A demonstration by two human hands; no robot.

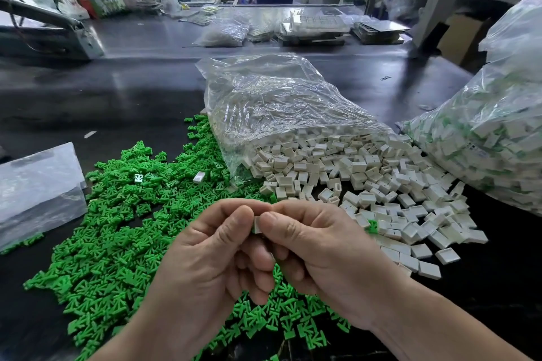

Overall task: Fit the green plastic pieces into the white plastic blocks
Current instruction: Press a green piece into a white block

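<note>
On the dark flat worktop (117, 91) a heap of green forked plastic pieces (117, 228) covers the near left; to its right lies a spill of white square plastic blocks (381, 184), running out of a crumpled clear plastic bag (278, 102) behind them; a fuller clear bag of blocks (498, 141) sits far right; a folded clear plastic bag (38, 184) lies left of the heap; nearest, above the heap, the left hand (211, 258) and right hand (322, 249) pinch one small white block (256, 226) between them.

Two hands, the left hand (205, 258) and the right hand (316, 252), pinch one white block (257, 226). The green pieces (117, 228) and the loose white blocks (366, 184) are too many to count. Three clear bags border the heaps: an open bag (278, 102), a full bag (484, 141) and a flat bag (38, 184).
</note>
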